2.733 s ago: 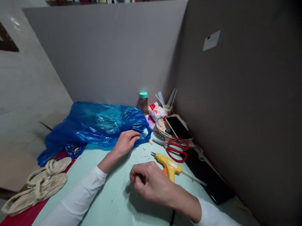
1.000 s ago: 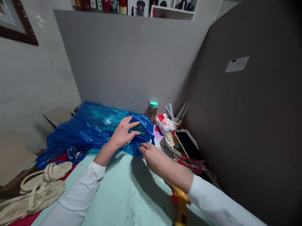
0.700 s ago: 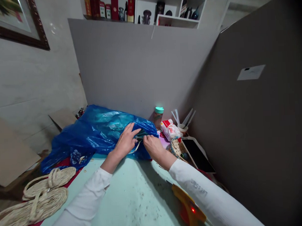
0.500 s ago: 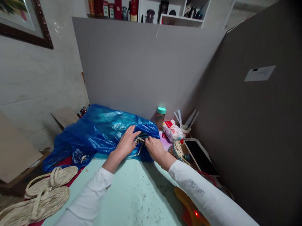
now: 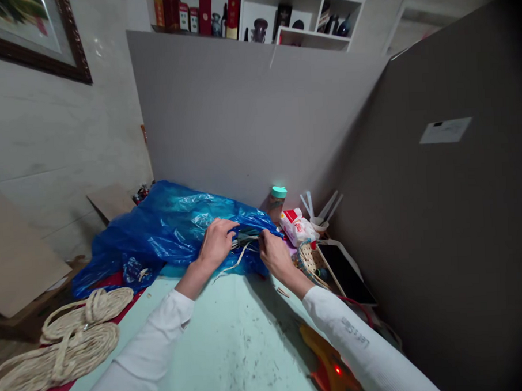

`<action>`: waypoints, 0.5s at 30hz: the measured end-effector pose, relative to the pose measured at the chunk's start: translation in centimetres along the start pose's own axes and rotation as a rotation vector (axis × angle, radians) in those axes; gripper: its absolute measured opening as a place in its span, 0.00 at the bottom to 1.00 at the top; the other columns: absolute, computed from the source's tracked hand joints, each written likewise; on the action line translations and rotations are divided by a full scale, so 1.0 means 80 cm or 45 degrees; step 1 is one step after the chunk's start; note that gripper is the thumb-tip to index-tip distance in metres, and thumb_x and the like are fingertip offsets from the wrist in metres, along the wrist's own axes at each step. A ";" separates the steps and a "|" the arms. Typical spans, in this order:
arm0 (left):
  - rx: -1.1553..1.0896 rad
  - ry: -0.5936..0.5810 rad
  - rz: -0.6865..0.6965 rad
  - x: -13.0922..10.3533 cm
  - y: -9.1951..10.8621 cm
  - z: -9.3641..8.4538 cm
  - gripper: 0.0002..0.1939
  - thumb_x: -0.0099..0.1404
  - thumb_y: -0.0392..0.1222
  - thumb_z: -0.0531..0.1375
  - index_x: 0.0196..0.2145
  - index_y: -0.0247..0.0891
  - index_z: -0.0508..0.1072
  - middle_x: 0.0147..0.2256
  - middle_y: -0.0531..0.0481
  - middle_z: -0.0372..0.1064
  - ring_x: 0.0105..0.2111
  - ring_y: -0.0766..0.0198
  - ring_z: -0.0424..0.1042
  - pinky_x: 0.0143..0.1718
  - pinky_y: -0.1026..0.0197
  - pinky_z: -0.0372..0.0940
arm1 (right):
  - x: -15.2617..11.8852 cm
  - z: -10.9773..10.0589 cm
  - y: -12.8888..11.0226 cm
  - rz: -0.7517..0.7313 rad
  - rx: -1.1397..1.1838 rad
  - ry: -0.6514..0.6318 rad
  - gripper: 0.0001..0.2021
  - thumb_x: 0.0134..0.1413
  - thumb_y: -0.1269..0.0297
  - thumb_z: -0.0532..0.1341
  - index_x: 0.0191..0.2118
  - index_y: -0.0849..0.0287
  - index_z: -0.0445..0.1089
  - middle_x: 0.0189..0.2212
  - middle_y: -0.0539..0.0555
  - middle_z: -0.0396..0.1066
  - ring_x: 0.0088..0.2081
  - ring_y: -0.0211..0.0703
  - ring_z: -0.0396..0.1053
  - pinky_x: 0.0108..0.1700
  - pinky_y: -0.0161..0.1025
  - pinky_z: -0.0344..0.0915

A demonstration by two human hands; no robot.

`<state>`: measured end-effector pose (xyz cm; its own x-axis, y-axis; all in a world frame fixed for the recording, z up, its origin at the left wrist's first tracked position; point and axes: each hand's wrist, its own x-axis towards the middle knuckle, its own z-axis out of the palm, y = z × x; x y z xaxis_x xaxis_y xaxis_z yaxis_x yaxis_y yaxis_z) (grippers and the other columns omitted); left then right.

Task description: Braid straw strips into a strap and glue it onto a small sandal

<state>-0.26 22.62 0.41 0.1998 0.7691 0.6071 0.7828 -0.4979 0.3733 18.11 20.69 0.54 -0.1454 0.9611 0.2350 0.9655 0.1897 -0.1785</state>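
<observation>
A large crumpled blue plastic bag [image 5: 167,222] lies across the far side of the table. Its mouth gapes between my hands, and pale and dark flat strips [image 5: 245,240] show inside; one pale strip hangs out over the front. My left hand [image 5: 217,242] is at the left of the mouth, fingers bent over the plastic and seemingly gripping it. On the other side, my right hand [image 5: 275,253] is closed in a pinch at the mouth's right edge, apparently on the plastic; its fingertips are partly hidden.
Two coiled braided cords [image 5: 73,348] lie at left. A yellow glue gun [image 5: 331,362] with a red light is under my right forearm. At right are a green-lidded jar [image 5: 277,201], a tissue pack [image 5: 297,227], a woven basket [image 5: 307,260] and a tablet [image 5: 346,274]. Grey panels [image 5: 249,115] stand behind.
My right hand has moved slightly right, and the bag's mouth is wider, showing more strips. My left hand's fingers are more bent. The loose pale strip hangs differently.
</observation>
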 end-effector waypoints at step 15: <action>0.070 0.360 -0.164 -0.003 0.012 -0.020 0.14 0.68 0.38 0.54 0.45 0.39 0.78 0.43 0.41 0.70 0.48 0.49 0.65 0.52 0.48 0.62 | -0.031 -0.038 0.029 0.020 0.659 0.158 0.14 0.58 0.57 0.59 0.28 0.61 0.71 0.19 0.48 0.66 0.23 0.36 0.62 0.27 0.34 0.53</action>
<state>-0.46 21.33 1.75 -0.0689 0.6786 0.7313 0.8232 -0.3754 0.4260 21.39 18.18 2.44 -0.0750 0.9394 0.3346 0.7295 0.2804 -0.6238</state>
